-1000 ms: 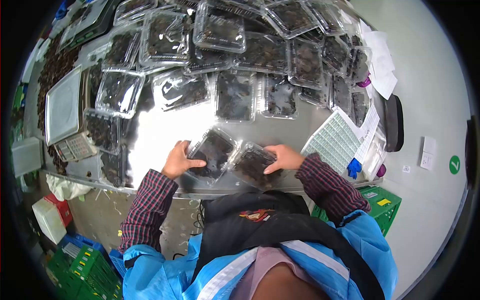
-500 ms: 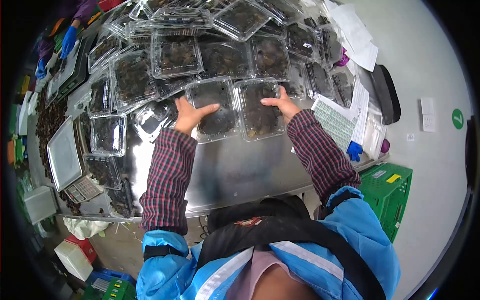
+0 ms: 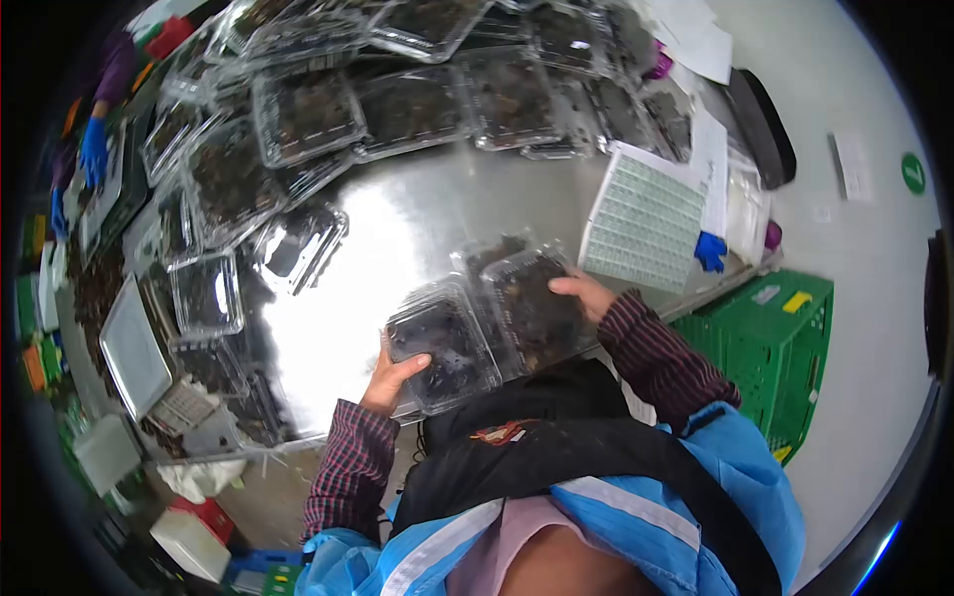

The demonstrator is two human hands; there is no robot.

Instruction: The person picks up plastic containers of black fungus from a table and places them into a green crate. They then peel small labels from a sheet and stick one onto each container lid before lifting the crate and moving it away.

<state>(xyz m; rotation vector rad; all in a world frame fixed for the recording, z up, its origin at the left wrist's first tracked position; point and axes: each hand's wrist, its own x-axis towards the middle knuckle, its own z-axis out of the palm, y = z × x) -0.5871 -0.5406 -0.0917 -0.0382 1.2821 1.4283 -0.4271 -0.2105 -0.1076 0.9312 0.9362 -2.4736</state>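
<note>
Near the table's front edge, my left hand (image 3: pixel 391 375) grips the left side of a clear plastic clamshell box (image 3: pixel 443 348) with dark contents, thumb on its lid. On the other side my right hand (image 3: pixel 586 296) is closed on the right edge of a second clear clamshell box (image 3: pixel 537 313), its thumb also on top. The two boxes are side by side and tilted, their near edges close to my black apron (image 3: pixel 517 402). More clear plastic shows behind them, perhaps further boxes underneath. The fingers below the boxes are hidden.
Many filled clamshell boxes (image 3: pixel 412 104) are piled across the back and left. A scale (image 3: pixel 136 348) stands at left, printed label sheets (image 3: pixel 646 223) at right, a green crate (image 3: pixel 760 348) below them. Another person's blue-gloved hand (image 3: pixel 93 151) shows at far left.
Both hands have drawn the two boxes away from the pile toward my body. Bare metal tabletop now shows between them and the pile. The view has also shifted slightly.
</note>
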